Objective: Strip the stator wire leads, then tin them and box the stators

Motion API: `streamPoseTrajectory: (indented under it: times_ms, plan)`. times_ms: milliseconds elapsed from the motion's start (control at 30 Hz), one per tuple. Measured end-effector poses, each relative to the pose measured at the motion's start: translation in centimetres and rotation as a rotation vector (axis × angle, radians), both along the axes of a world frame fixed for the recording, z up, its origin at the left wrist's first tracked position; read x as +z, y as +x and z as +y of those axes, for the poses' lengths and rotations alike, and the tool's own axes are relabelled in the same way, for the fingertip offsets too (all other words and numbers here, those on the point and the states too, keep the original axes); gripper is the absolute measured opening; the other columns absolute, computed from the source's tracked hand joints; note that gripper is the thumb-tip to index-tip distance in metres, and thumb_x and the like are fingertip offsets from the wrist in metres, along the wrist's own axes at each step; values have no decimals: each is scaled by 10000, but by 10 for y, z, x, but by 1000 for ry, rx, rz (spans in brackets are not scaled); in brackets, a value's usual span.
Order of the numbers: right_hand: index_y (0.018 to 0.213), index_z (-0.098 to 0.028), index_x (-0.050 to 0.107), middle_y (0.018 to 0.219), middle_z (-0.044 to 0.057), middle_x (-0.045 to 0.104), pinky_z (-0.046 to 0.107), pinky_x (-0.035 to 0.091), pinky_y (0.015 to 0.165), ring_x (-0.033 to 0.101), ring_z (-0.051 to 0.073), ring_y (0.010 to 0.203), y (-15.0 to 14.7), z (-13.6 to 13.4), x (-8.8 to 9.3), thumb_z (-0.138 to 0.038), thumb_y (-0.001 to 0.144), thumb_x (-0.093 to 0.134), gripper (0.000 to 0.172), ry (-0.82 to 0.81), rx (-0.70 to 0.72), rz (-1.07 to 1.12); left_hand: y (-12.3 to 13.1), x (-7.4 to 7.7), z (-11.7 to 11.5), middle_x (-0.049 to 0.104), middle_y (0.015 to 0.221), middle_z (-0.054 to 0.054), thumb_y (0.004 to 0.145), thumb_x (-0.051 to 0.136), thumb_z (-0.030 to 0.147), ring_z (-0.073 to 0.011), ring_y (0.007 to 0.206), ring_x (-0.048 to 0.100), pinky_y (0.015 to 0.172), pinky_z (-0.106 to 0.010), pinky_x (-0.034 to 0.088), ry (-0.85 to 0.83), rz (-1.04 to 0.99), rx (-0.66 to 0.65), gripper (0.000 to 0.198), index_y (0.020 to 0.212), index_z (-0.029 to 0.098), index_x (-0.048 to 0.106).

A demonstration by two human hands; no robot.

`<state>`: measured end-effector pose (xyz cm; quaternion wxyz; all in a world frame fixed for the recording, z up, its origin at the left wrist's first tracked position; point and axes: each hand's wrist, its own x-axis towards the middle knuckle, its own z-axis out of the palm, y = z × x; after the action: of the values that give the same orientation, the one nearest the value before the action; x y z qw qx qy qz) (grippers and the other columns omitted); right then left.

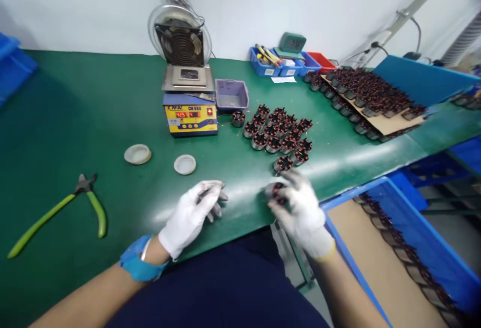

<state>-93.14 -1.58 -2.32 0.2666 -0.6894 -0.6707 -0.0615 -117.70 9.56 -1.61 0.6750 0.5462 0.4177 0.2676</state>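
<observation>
My right hand (pixel 298 210), in a white glove with a yellow cuff, grips a small copper-wound stator (pixel 277 192) near the table's front edge. Just beyond it stands a cluster of similar stators (pixel 273 130). My left hand (pixel 193 212), gloved in white with greyish fingertips, hovers over the green table with loosely curved fingers apart and nothing visible in them. Beyond this hand lie two shallow white dishes, one nearer (pixel 185 164) and one farther left (pixel 138 154). A solder pot (pixel 190 115) with a yellow front panel and red digits stands behind them.
Green-handled cutters (pixel 84 185) lie at the left. A purple tray (pixel 232 95) sits beside the solder pot. Small blue bins (pixel 266 67) and a green clock (pixel 292 42) are at the back. Many stators fill a cardboard sheet (pixel 387 122) at right. A blue crate (pixel 413 212) stands below.
</observation>
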Motion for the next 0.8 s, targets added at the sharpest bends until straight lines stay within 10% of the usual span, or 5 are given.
streamPoseTrajectory:
  times_ms: [167,333,500,800]
  plan:
    - [975,-297,616,1218,50,628,555,380,1133,478,297,1314,-78,37,20,-360,743,736,269,54,544,165,7,-3,-1,690,719,-64,813,555,669,-159,513,603,408,-258,456,-486,-209,-101,534,998,184,681]
    - [1267,-259,542,1361,119,545,508,423,1108,499,308,1309,-90,66,14,-416,624,837,725,-80,323,756,-6,-3,13,654,656,-53,818,543,667,-139,505,573,414,-242,423,-528,-379,102,504,801,187,696]
    - [1145,-237,639,1120,70,704,387,559,882,667,239,1034,-94,81,7,-452,689,780,524,-357,257,1296,-13,3,20,638,598,-56,845,514,646,-104,386,491,346,-208,305,-521,-477,70,522,824,155,689]
    - [747,-225,660,796,26,687,450,433,1066,650,225,1043,-88,96,32,-268,857,616,126,-141,466,676,-15,7,20,647,547,-90,861,446,660,-110,300,437,288,-232,222,-603,-323,-225,573,696,154,659]
